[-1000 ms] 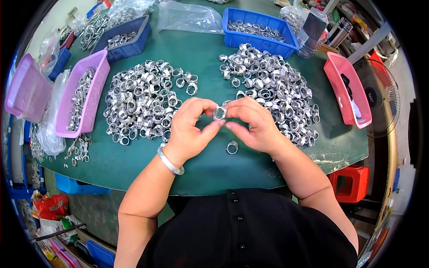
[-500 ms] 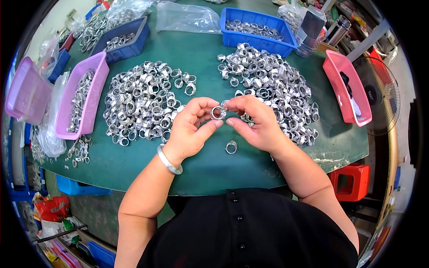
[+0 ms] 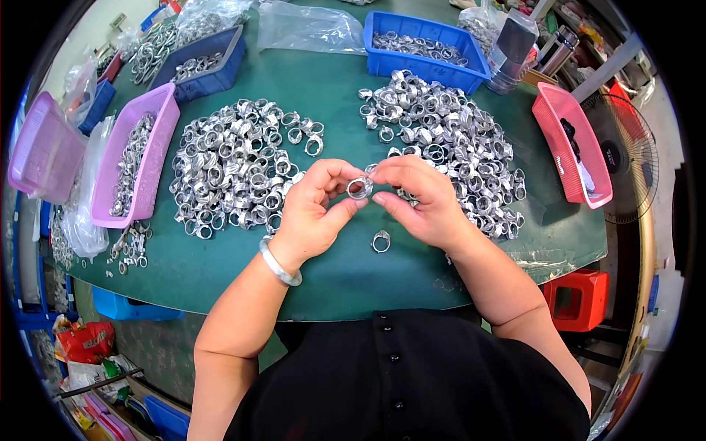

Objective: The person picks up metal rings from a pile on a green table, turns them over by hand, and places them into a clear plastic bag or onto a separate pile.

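Shiny metal ring [image 3: 367, 189]; smooth blue plastic bin [image 3: 423, 74]; matt cloth shirt [image 3: 456, 375]

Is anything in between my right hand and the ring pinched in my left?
Nothing visible. The left hand pinches the ring, and the right hand is close beside it; whether they touch is unclear.

Can see a broad green desk [image 3: 331, 272] bearing two heaps of silvery metal rings [image 3: 232, 169], a lone silvery metal ring [image 3: 382, 234] nearer its front edge, two rectangular blue plastic trays [image 3: 423, 72], a lilac plastic basket [image 3: 157, 165], a pink plastic basket [image 3: 553, 140] and a clear plastic bag [image 3: 312, 29].
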The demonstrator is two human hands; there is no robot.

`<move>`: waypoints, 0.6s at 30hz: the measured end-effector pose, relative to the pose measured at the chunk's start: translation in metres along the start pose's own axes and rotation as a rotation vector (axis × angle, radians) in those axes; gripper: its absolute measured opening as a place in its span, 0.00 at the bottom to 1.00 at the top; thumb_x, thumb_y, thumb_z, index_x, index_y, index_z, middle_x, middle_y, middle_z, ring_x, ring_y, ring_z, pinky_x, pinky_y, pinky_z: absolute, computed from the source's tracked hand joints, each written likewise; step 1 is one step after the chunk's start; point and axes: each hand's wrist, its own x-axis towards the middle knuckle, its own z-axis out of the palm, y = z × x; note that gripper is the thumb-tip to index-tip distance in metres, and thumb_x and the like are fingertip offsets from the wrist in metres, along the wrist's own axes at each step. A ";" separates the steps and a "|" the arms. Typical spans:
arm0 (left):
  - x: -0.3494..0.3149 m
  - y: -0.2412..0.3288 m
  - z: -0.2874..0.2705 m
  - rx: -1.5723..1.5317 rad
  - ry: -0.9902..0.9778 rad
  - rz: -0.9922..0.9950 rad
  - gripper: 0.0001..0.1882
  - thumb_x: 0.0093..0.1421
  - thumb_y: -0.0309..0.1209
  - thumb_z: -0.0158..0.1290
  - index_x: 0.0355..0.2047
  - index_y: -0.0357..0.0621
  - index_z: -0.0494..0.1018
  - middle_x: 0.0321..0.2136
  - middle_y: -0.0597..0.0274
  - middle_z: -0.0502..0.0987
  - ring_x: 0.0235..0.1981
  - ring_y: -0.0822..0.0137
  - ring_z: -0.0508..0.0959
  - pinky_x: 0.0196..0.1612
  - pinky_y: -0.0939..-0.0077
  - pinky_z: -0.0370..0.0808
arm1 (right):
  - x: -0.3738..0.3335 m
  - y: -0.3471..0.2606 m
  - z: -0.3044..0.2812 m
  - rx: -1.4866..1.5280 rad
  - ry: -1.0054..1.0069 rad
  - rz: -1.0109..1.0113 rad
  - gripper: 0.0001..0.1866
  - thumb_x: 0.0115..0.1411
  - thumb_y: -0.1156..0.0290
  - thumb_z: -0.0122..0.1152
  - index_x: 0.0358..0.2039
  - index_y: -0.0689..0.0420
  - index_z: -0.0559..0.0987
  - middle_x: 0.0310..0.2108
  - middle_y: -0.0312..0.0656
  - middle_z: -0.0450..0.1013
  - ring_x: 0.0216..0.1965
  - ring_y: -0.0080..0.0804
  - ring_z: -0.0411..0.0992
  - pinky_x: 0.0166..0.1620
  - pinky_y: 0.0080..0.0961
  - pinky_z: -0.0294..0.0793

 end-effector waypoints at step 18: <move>0.005 -0.002 -0.007 -0.183 -0.002 -0.084 0.16 0.55 0.18 0.50 0.43 0.42 0.61 0.42 0.54 0.74 0.42 0.73 0.73 0.46 0.78 0.70 | -0.004 -0.011 -0.017 -0.296 -0.793 0.094 0.22 0.39 0.61 0.68 0.35 0.56 0.74 0.25 0.40 0.71 0.30 0.41 0.71 0.35 0.35 0.69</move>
